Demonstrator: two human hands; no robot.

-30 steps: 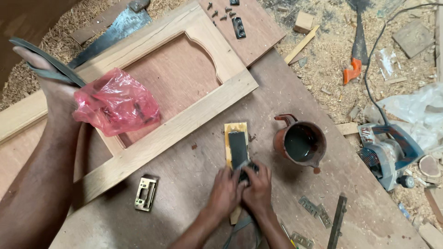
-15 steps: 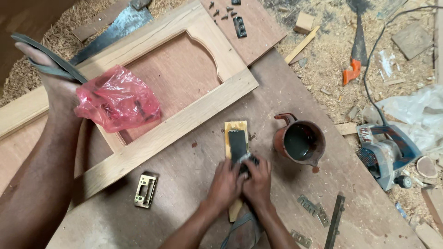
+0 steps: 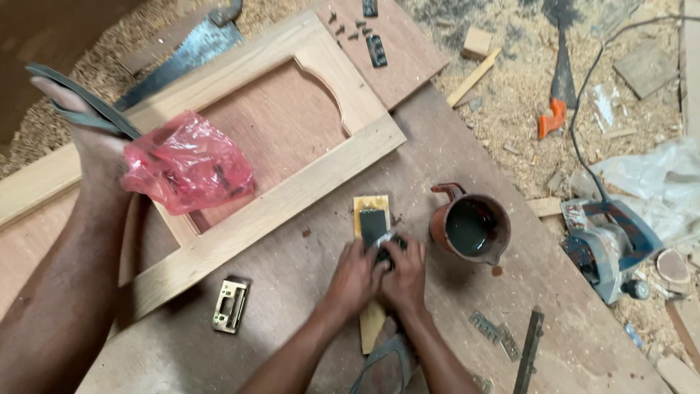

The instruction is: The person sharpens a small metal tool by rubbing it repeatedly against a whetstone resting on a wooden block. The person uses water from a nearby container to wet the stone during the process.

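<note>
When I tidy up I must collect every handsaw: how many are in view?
2. One handsaw lies at the top left, beside the wooden frame; another, orange-handled, lies on the sawdust at the top right. More may be hidden outside the view.

Both hands, left hand [image 3: 355,277] and right hand [image 3: 405,273], pressing a small blade [image 3: 385,244] on a sharpening stone [image 3: 372,222] beside a clay mug [image 3: 472,228].
</note>
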